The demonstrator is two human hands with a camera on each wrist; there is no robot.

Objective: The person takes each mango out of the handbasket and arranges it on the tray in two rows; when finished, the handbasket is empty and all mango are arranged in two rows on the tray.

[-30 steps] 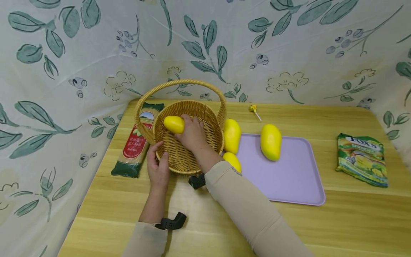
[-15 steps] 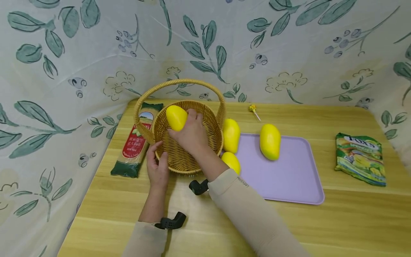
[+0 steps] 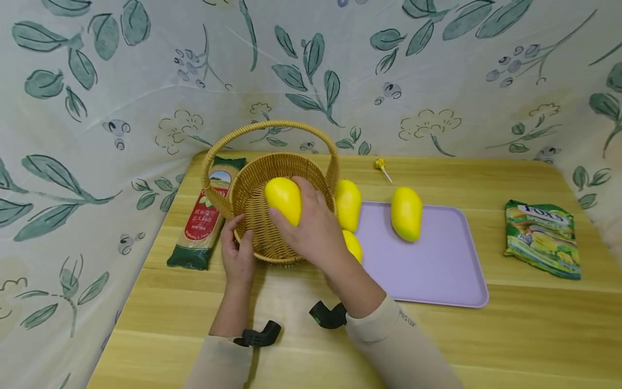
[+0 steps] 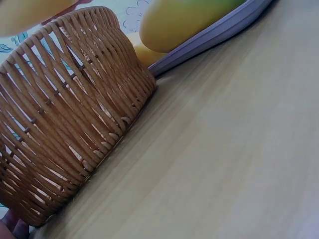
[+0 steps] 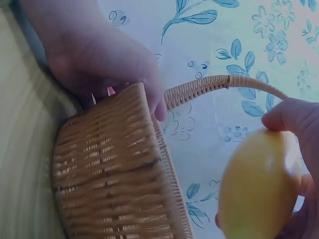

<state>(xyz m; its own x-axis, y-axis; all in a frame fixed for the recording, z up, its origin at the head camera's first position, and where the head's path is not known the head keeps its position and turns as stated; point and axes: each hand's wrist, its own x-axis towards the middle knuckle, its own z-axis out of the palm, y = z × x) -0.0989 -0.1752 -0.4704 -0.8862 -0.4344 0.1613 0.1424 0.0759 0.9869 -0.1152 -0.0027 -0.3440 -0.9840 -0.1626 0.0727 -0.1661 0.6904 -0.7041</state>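
Note:
My right hand (image 3: 318, 227) grips a yellow mango (image 3: 283, 199), held up over the round wicker basket (image 3: 264, 237). In the right wrist view this mango (image 5: 259, 184) is raised beyond the basket rim, thumb and fingers around it. My left hand (image 3: 238, 253) holds the near left rim of the basket; in the right wrist view that hand (image 5: 104, 62) has its fingers hooked over the edge. Woven bottom shows inside the basket. Close to its right side lie a mango (image 3: 348, 205) and another mango (image 3: 352, 246), partly hidden by my right hand.
A lilac tray (image 3: 437, 270) lies right of the basket, with a mango (image 3: 406, 213) across its far edge. Left of the basket is a pasta packet (image 3: 201, 221). A lollipop (image 3: 383, 168) lies at the back, a green candy bag (image 3: 541, 237) at far right.
My right hand has lifted the mango from inside the basket and drawn it right and toward me. The left hand has stayed on the rim.

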